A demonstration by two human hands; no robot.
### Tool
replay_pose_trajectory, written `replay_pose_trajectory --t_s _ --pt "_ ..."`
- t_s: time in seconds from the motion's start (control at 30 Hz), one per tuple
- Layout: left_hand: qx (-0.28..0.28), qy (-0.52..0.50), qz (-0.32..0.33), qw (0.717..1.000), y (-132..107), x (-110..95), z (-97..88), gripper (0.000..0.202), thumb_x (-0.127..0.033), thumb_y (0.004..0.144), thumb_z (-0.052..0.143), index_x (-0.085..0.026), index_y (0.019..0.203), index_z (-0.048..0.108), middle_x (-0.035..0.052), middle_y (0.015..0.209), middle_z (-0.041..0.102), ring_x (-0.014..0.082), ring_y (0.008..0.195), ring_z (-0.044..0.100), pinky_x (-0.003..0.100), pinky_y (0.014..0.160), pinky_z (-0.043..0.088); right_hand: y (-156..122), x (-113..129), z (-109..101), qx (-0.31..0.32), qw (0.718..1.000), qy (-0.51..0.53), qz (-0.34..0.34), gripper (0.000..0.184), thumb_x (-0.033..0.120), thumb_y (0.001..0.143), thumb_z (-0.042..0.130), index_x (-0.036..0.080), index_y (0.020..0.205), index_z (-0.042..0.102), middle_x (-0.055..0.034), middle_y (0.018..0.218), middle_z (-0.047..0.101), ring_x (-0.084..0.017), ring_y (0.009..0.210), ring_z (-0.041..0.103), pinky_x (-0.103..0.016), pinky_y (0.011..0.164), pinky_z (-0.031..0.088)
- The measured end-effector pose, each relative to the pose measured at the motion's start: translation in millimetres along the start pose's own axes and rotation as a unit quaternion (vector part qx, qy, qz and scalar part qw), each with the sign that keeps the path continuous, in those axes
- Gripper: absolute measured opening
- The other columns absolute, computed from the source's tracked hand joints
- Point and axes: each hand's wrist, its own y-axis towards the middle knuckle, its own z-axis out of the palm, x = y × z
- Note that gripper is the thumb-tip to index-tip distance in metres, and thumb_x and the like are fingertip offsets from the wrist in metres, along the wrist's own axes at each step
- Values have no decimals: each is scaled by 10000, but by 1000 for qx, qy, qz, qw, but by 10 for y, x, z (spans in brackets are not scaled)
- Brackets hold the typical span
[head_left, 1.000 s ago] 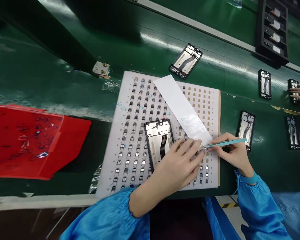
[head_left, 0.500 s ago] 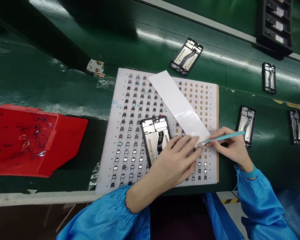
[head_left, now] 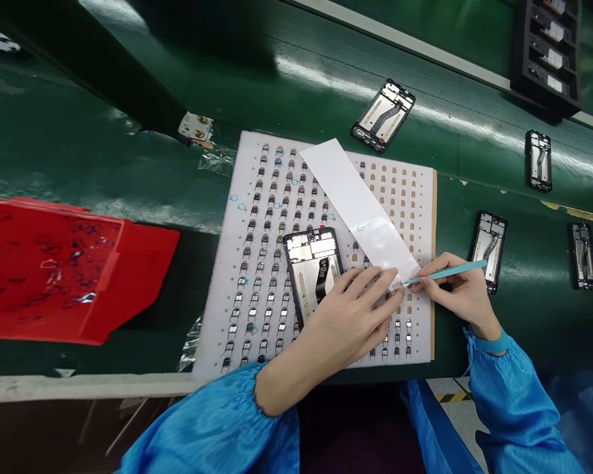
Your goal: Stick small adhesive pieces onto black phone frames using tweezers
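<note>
My right hand (head_left: 457, 289) pinches a pair of turquoise tweezers (head_left: 449, 270), their tips at the lower end of a white strip of sheet (head_left: 360, 207). Laid flat with fingers apart, my left hand (head_left: 348, 313) rests on that same end, its fingertips close to the tweezer tips. The strip lies slantwise across a white foam tray (head_left: 217, 289) holding rows of small dark parts (head_left: 257, 283). Under the left hand's wrist side, partly covered, is a phone frame (head_left: 309, 263) with a black flex cable. Whatever is at the tweezer tips is too small to make out.
A red bin (head_left: 143, 263) stands at the left. Further phone frames (head_left: 384, 115) lie on the green surface beyond and right of the tray, one (head_left: 489, 250) close to my right hand. A black slotted rack (head_left: 546, 59) is at the far right; a dark post (head_left: 103, 72) slants in at upper left.
The view has shifted slightly. The phone frame beyond the tray has moved a little to the right relative to the tray. Both hands keep nearly the same pose at the strip's end.
</note>
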Motion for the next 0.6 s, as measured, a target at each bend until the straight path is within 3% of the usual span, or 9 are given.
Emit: replay_pose_trajectory --t_s 0.13,0.27,0.33,0.43,0.5,0.6 --pt "3 -32 -9 999 -28 -36 -36 348 -228 1071 546 -155 1392 660 154 1537 625 362 1383 607 562 1116 572 -53 48 -7 -45 998 30 -23 96 293 968 843 219 974 782 -52 875 840 -232 759 853 -318 669 739" --pt "-19 -105 -8 994 -150 8 -275 338 -231 1082 543 -172 1397 651 118 1571 608 330 1484 531 549 1223 506 -16 411 181 -132 989 10 -69 68 221 952 857 220 970 792 -47 867 847 -213 712 842 -288 638 725" --pt "-68 -128 -31 989 -238 146 -425 317 -172 1073 553 -180 1373 655 97 1525 645 296 1474 534 510 1215 515 103 610 387 -150 985 7 -83 74 212 952 857 220 989 794 -43 861 844 -213 722 844 -295 662 734" --pt "-142 -110 -120 976 -352 495 -565 292 -98 1058 570 -175 1324 664 99 1341 720 263 1276 637 456 1057 589 405 744 767 -123 989 26 -80 95 264 956 861 213 988 787 -50 884 845 -234 782 861 -321 710 750" --pt "-158 -82 -168 970 -389 743 -571 263 -98 1069 560 -173 1296 670 98 1237 728 252 1149 663 436 964 603 632 693 991 -95 991 61 -75 158 337 955 861 215 966 761 -37 856 835 -232 788 862 -327 714 751" --pt "-138 -64 -179 972 -387 984 -496 260 -108 1082 534 -165 1295 671 97 1181 723 254 1086 653 424 909 600 873 510 1176 -62 994 81 -49 241 432 946 850 224 939 730 -33 837 831 -232 797 860 -348 731 753"
